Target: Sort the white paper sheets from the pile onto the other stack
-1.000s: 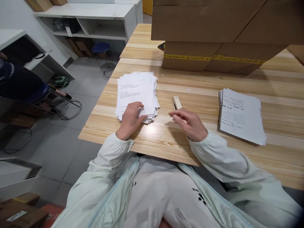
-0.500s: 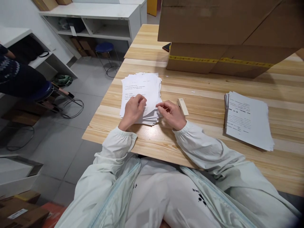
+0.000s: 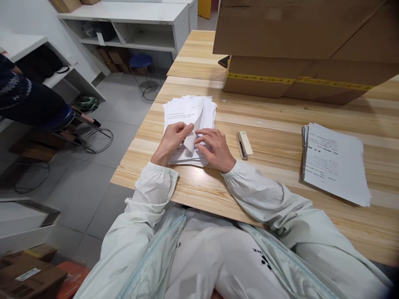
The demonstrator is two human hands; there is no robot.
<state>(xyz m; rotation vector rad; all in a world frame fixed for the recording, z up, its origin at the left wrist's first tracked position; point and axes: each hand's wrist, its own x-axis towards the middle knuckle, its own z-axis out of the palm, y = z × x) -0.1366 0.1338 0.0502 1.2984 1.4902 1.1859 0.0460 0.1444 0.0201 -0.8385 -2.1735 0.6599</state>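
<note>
A stack of printed paper (image 3: 207, 112) lies on the wooden table in front of me. My left hand (image 3: 171, 139) pinches the top sheet (image 3: 190, 143) between thumb and fingers, and its right edge is lifted and curled over to the left. On the right side of the stack rests my right hand (image 3: 216, 149), fingers apart and bent, the fingertips close beside the curled sheet; whether they touch it I cannot tell. A cream stapler (image 3: 245, 144) lies just right of that hand.
Another stack of printed paper (image 3: 336, 162) lies on the right of the table (image 3: 274, 178). Large cardboard boxes (image 3: 264, 83) stand at the back, with a dark phone (image 3: 223, 61) beside them. A person (image 3: 28, 91) sits on a stool at the far left.
The top sheet's right edge has been lifted and curled leftward. My right hand has moved left onto the stack with its fingers spread, leaving the stapler more visible.
</note>
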